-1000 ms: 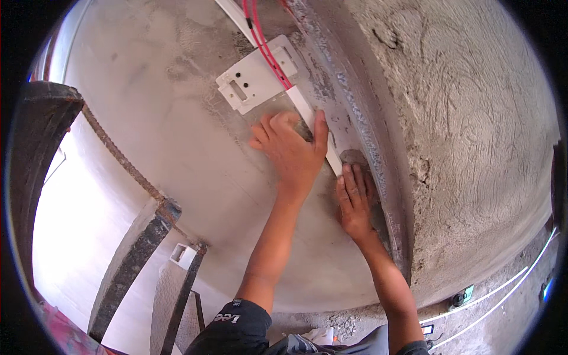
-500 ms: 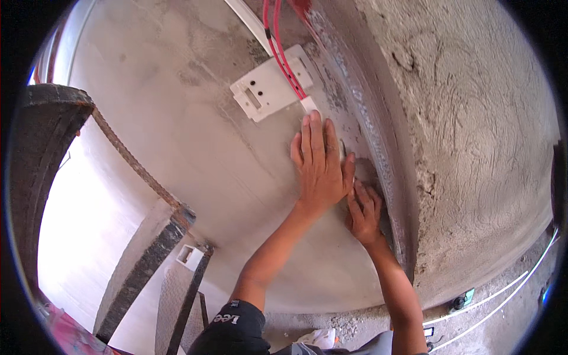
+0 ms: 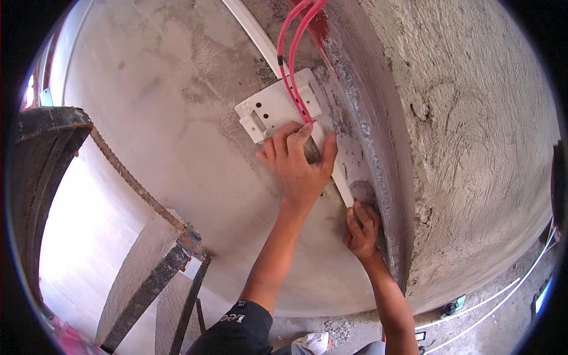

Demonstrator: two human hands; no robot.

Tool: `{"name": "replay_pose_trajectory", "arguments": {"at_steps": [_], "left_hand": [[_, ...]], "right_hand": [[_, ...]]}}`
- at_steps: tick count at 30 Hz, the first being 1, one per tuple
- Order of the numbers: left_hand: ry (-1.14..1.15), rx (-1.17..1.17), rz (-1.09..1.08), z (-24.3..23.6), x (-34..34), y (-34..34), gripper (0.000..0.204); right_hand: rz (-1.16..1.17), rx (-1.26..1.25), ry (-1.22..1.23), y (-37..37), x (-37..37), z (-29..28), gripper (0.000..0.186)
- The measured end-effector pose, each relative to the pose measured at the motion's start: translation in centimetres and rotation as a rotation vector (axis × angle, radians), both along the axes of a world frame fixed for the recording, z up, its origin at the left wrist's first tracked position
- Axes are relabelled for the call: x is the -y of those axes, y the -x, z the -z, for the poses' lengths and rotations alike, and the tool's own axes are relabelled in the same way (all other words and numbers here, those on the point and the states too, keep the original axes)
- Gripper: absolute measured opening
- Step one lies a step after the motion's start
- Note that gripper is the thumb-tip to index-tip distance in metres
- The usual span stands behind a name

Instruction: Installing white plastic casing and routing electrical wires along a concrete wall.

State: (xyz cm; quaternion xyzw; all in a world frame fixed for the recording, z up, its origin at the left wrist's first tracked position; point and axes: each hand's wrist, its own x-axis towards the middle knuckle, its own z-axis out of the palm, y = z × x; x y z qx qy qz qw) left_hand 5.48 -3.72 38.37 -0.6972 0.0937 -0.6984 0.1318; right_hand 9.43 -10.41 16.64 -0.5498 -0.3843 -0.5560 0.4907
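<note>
A strip of white cable trunking (image 3: pixel 341 184) runs down the grey plastered wall from a white socket back box (image 3: pixel 278 103). Two red wires (image 3: pixel 286 76) loop over the box and reach the top end of the strip. My left hand (image 3: pixel 294 168) is at that top end, thumb and forefinger apart with the strip between them. Its fingertips are by the wires at the box's lower edge. Lower down, the curled fingers of my right hand (image 3: pixel 362 229) grip the strip, hiding what lies beneath them.
Another length of white trunking (image 3: pixel 251 29) comes down to the box from above. A rough concrete ledge (image 3: pixel 467 148) rises on the right. Dark-edged stair steps (image 3: pixel 171 260) stand at left. White conduits (image 3: pixel 473 316) lie on the floor at lower right.
My left hand has gone from lying flat over the strip to bent, parted fingers farther left, uncovering the strip. The right hand sits slightly lower. The whole view has shifted a little.
</note>
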Motion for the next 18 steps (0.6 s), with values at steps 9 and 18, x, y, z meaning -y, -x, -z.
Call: {"name": "replay_pose_trajectory", "arguments": {"at_steps": [9, 18], "left_hand": [[-0.006, 0.031, -0.031, -0.50, 0.29, -0.71, 0.028], [-0.022, 0.011, -0.025, -0.35, 0.31, -0.46, 0.027]], "right_hand": [[0.002, -0.033, -0.015, 0.49, 0.20, -0.41, 0.045], [0.007, 0.006, -0.004, 0.42, 0.31, -0.32, 0.045]]}}
